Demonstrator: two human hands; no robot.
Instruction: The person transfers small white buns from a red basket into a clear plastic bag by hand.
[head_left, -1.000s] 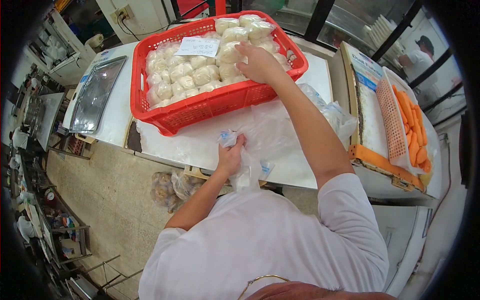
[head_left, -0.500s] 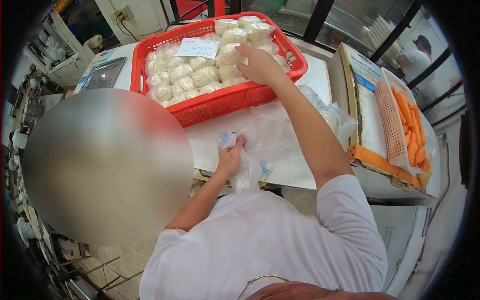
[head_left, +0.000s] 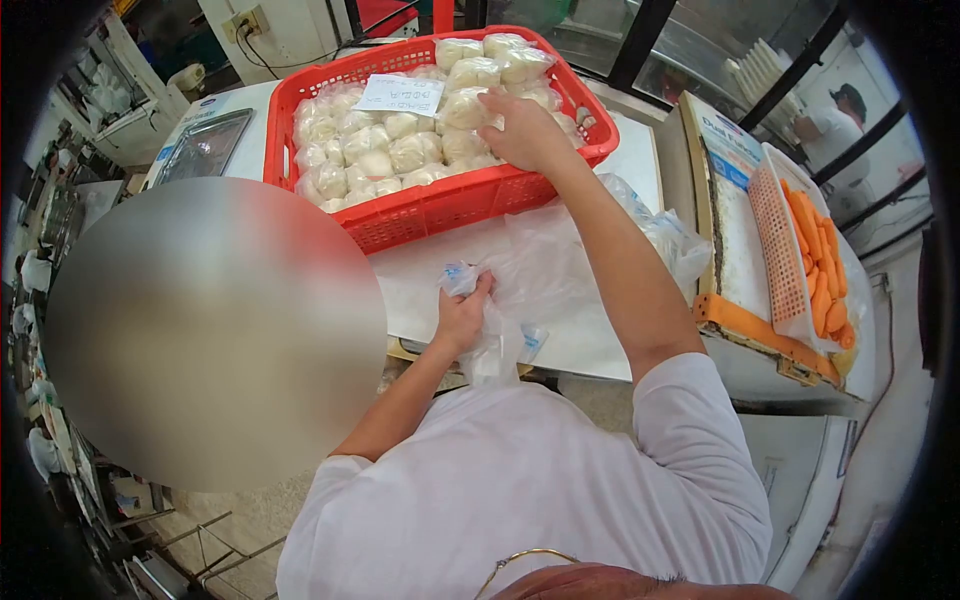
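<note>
A red plastic basket [head_left: 430, 215] on the white table is heaped with packed white balls [head_left: 415, 152] that look like dough or buns, wrapped in clear plastic. My right hand [head_left: 527, 132] reaches over its right side, fingers apart, against the wrapped balls there; its fingertips partly cover them. A paper label with handwriting [head_left: 400, 94] lies on top of the heap. Below the basket, my left hand [head_left: 462, 315] is closed around a clear plastic bag [head_left: 492, 350] with blue print. More thin clear plastic [head_left: 540, 255] spreads over the table to its right.
Crumpled clear bags [head_left: 675, 240] lie right of the basket. Farther right, a pale basket [head_left: 778, 235] holds carrots [head_left: 822, 270]. A metal tray [head_left: 205, 145] sits at the table's left. Behind the window, a person [head_left: 840, 125] stands. A blurred disc hides the left side.
Both hands keep nearly the same positions, the left still around the bag and the right still at the wrapped balls. The view has shifted slightly.
</note>
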